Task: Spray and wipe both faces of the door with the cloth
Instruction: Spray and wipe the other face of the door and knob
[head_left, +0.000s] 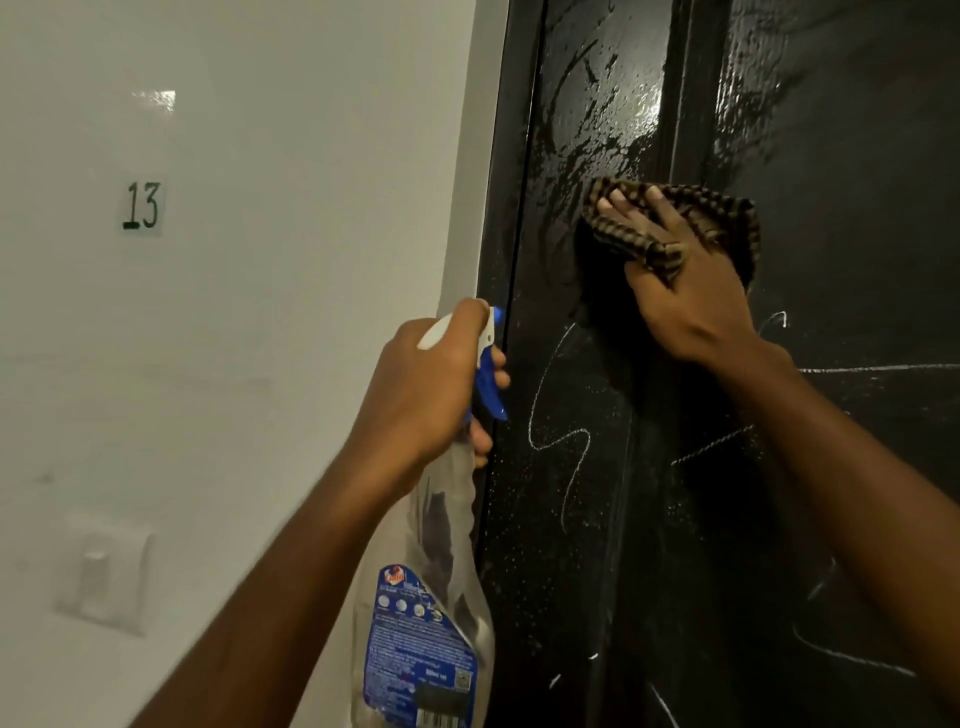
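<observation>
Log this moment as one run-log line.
left hand: grips clear spray bottle | right hand: presses brown striped cloth on black door | white chalk marks below cloth

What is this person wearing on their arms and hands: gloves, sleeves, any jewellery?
Nothing that shows. The left hand and right hand are bare, with no gloves and no rings in view. The left forearm and right forearm are uncovered as far as the picture reaches: no sleeves, watch or bracelet. The nails on the right fingers look short and unpainted.
</observation>
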